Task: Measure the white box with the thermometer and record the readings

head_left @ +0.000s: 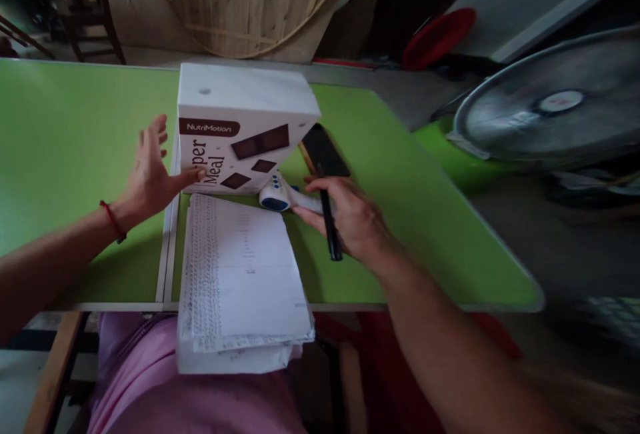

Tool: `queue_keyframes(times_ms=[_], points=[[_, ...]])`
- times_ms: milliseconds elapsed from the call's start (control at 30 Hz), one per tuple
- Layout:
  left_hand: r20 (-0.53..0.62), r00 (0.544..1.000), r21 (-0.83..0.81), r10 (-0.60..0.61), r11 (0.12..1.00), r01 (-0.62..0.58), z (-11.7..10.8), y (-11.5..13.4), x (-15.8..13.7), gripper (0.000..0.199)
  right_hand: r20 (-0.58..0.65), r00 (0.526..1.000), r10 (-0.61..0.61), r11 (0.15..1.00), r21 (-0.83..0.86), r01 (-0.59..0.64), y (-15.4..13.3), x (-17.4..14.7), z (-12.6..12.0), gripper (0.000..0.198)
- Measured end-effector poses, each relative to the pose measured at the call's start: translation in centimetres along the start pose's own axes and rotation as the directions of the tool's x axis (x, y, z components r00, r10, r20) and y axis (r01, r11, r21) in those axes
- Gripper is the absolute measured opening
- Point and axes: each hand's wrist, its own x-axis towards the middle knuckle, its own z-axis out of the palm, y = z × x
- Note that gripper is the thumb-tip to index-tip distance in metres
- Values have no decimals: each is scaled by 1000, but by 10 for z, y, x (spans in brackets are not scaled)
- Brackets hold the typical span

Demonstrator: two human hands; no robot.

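Note:
A white NutriMotion box (240, 124) with brown squares printed on it stands on the green table (75, 147). My left hand (150, 171) is open against the box's left side, thumb touching its front face. My right hand (350, 217) holds a black pen (330, 231) and rests on a white and blue device (280, 195) lying just in front of the box. A black phone (324, 151) lies flat to the right of the box. A thick stack of printed papers (240, 281) sits before me and overhangs the table's near edge.
A round fan (550, 104) stands off the table's right side. A red round object (437, 37) and a curved wooden panel (250, 1) lie on the floor beyond the table. A wooden chair (87, 14) stands at the far left. My pink clothing (165, 387) shows below.

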Motion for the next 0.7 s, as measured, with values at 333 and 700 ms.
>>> queue_keyframes(times_ms=[333,700], points=[[676,667,12,312,901,-434,30,61,-52,114,-58,988,145,865,491,-98,-95,9,5,28],[678,681,-15,277,931,-365,35,67,-66,129,354,917,184,654,652,-383,-103,38,51,20]])
